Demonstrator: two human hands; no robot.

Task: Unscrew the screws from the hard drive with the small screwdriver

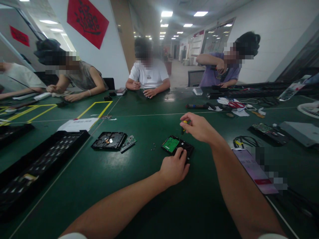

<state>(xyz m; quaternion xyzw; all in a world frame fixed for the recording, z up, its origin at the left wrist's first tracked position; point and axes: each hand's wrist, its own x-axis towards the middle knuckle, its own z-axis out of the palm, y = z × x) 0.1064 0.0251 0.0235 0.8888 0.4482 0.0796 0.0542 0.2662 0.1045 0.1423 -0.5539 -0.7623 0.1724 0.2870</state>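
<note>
A black hard drive with a green circuit board (171,144) lies flat on the green table in front of me. My left hand (174,166) grips its near right edge, fingers curled over the black casing. In my right hand (199,127) is a small screwdriver (183,131) with a yellow and black handle, held upright between thumb and fingers. Its thin shaft points down at the drive, beside the green board; I cannot tell whether the tip sits in a screw. Several tiny screws (153,146) are scattered on the table left of the drive.
An opened drive casing (109,140) and a loose circuit board (129,143) lie to the left, beyond a long black tray (45,166). A phone (254,170), cables (245,141) and a grey box (300,132) are on the right. Several people sit across the table.
</note>
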